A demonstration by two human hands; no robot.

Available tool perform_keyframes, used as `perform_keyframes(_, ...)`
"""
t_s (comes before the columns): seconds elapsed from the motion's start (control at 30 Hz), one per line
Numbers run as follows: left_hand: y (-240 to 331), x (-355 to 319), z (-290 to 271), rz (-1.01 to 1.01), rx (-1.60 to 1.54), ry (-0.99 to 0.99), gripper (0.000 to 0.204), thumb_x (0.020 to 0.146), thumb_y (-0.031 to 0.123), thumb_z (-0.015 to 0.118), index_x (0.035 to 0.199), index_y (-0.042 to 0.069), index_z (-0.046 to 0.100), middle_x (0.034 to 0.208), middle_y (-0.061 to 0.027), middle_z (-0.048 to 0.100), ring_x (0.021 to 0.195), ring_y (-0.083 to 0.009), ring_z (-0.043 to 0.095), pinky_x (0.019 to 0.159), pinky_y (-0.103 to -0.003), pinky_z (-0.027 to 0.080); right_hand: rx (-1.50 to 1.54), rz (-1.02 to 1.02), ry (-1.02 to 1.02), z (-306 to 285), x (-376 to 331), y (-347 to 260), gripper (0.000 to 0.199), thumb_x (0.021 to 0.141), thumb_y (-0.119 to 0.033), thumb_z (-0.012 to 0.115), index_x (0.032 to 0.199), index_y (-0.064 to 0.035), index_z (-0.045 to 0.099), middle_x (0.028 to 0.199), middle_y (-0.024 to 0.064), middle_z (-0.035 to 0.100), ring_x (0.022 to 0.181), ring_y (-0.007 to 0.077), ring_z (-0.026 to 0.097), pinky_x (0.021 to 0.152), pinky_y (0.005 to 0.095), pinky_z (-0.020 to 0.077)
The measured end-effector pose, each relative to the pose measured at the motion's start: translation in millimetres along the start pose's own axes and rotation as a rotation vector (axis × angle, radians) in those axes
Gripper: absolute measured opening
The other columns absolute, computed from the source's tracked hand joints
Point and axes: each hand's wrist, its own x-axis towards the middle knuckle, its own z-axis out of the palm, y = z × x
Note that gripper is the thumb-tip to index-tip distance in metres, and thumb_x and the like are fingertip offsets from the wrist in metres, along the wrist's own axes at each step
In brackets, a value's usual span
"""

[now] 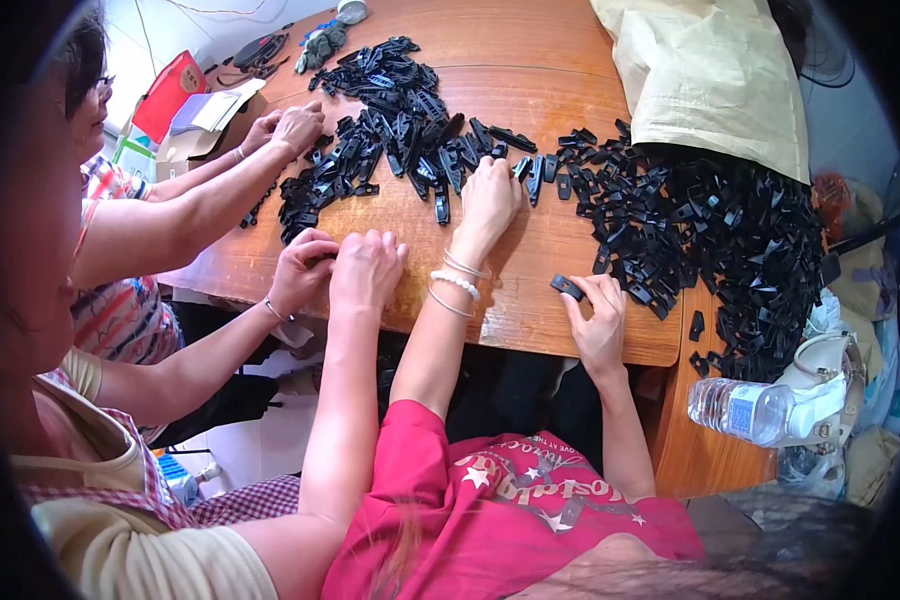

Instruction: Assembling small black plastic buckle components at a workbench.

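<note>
My right hand [600, 322] is near the front edge of the table, pinching a small black plastic piece [567, 287] with a slot in it between thumb and fingers. Further forward, my left hand [489, 205], with bracelets at the wrist, reaches to the edge of a pile of long black plastic clips [400, 120]. Its fingers are drawn together and pointing down; what they grip, if anything, is hidden. Just right of it lies a black clip [536, 180]. A larger heap of shorter black pieces [740, 230] covers the table's right side.
Two co-workers sit to my left; the nearer one's hands [365, 265] work close to my left forearm, the other's hands [295, 128] are by the clip pile. A beige sack [720, 80] spills over the right heap. A plastic bottle [750, 410] lies at the right, a cardboard box [205, 140] far left.
</note>
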Motion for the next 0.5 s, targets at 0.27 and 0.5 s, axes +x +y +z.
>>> perform_keyframes(0.27,11.1,-79.9,-54.1,0.242,0.218,-0.099,0.015,0.083,0.012,0.061,0.091,0.001,0.054,0.092,-0.0176,0.058,0.063,-0.0313,0.064,0.054,-0.039,0.052,0.086,0.023,0.056,-0.1,-3.8,7.3,0.023,0.075,-0.004,0.073,0.097,-0.0007,0.067,0.088,0.0098,0.058,0.086,0.0278,0.055,0.078,0.0380,0.0410)
perform_keyframes(0.5,23.4,-143.9,-78.7,0.168,-0.207,-0.161,0.022,0.082,0.010,0.070,0.096,0.001,0.056,0.107,-0.0167,0.056,0.084,-0.0345,0.064,0.063,-0.039,0.053,0.345,0.088,-0.045,-8.9,6.0,2.7,0.025,0.076,0.002,0.073,0.101,0.0023,0.068,0.087,0.0102,0.060,0.077,0.0216,0.058,0.067,0.0304,0.0472)
